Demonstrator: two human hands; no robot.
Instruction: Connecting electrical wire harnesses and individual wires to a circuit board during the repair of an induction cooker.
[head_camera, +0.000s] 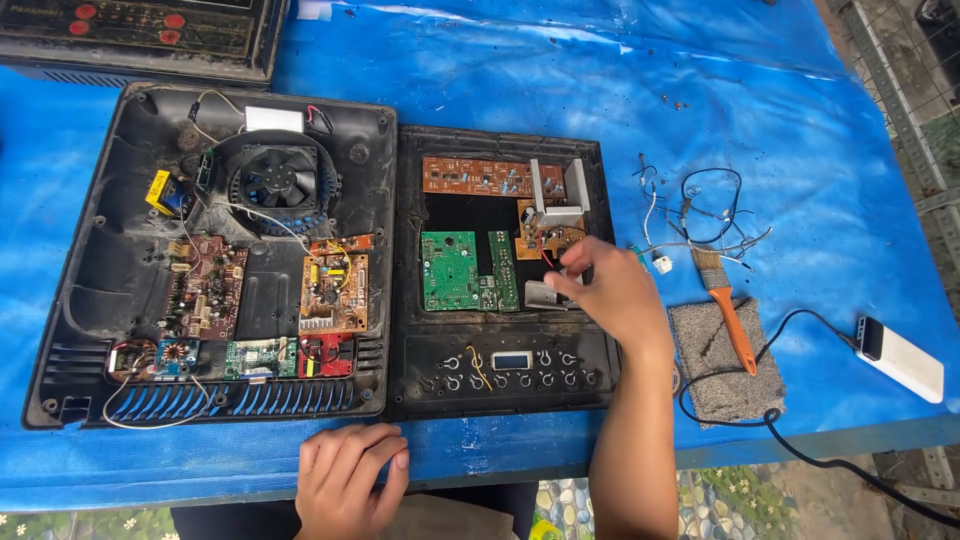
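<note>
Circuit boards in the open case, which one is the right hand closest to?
The small brown board in the right half, just beside the right hand fingertips. The green boards lie farther left.

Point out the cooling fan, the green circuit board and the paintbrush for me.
cooling fan (278, 176): head view, on the hub.
green circuit board (448, 271): head view, middle of the board's face.
paintbrush (735, 325): head view, on the orange handle.

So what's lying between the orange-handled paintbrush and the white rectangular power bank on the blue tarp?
In the head view, a black cable loops across the blue tarp between orange-handled paintbrush and white power bank.
</note>
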